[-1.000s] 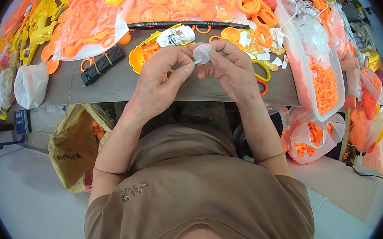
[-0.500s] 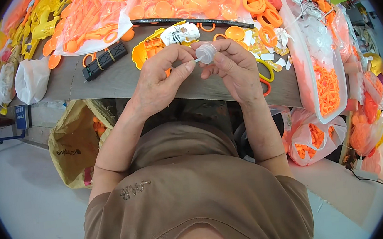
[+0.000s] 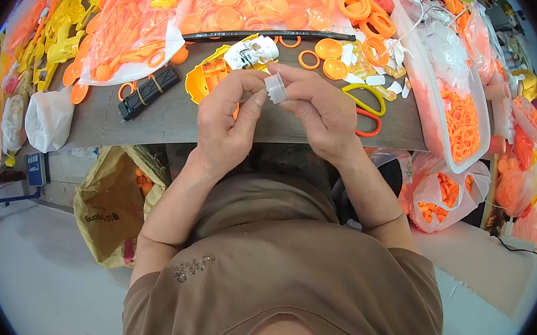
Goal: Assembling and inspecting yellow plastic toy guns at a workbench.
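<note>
At the far left of the bench (image 3: pixel 169 122), a white plastic bag (image 3: pixel 47 120) lies near the front edge, and a black strip-shaped part (image 3: pixel 147 92) rests just to its right. Below the edge a yellow sack (image 3: pixel 116 209) stands open on the floor.

The left hand (image 3: pixel 227 129) is closed in a pinch, thumb and forefinger pressed to the left side of a small clear plastic cap (image 3: pixel 275 88). Compared with a second ago, the cap has been turned: a round face was shown to the camera then, whereas now its ribbed side wall is seen, and it is held nearer the middle of the view. The pair of hands has barely shifted otherwise, so the piece appears to be rotated between the fingertips rather than set down; whether anything is fitted inside it cannot be told, the view being too small.

The right hand (image 3: pixel 318 115) is likewise closed on the cap from the right and from above, so the cap is gripped by both hands, above the front part of the bench and clear of its surface.

Behind the hands a yellow housing (image 3: pixel 209 77) and a white part (image 3: pixel 252 51) lie close. To the right, yellow and orange loop handles (image 3: pixel 365 105) lie near the front edge, and a clear tray (image 3: pixel 431 89) of orange rings stands beyond. Open room is left only on the bare strip along the front edge, under and left of the hands.
</note>
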Available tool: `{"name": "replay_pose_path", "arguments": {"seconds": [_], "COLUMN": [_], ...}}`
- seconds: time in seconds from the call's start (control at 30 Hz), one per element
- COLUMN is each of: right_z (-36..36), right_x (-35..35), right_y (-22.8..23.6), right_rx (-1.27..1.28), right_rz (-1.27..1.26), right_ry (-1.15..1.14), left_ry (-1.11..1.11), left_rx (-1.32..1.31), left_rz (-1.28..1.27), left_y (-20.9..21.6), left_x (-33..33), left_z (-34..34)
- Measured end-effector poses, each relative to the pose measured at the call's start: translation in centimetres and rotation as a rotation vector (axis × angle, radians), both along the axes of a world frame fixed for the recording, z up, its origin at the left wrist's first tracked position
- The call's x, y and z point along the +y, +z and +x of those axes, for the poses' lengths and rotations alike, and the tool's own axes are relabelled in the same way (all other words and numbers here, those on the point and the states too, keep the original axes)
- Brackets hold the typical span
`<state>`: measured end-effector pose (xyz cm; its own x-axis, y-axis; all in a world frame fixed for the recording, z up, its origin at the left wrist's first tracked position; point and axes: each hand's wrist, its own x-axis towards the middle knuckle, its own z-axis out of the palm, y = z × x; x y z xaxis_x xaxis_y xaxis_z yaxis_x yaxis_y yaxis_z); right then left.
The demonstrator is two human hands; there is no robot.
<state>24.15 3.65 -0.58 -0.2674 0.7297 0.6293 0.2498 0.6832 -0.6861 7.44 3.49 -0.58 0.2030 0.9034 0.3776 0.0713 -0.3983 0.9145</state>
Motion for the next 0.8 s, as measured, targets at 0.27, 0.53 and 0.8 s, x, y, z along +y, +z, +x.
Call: {"name": "replay_pose_path", "arguments": {"seconds": [0.27, 0.53, 0.8], "right_z": [0.2, -0.3, 0.3], "right_x": [0.1, 0.0, -0.4], "right_y": [0.3, -0.1, 0.8], "right_rx": [-0.19, -0.075, -0.171], "right_rz": [0.275, 0.28, 0.263], "right_ry": [-0.029, -0.067, -0.045], "left_ry": [0.043, -0.062, -0.233], "left_rx": [0.068, -0.18, -0.232], "left_rz": [0.223, -0.03, -0.239], "left_y": [-0.7, -1.2, 0.3], "left_x": [0.1, 0.0, 0.1], "left_z": [-0.1, -0.3, -1.5]}}
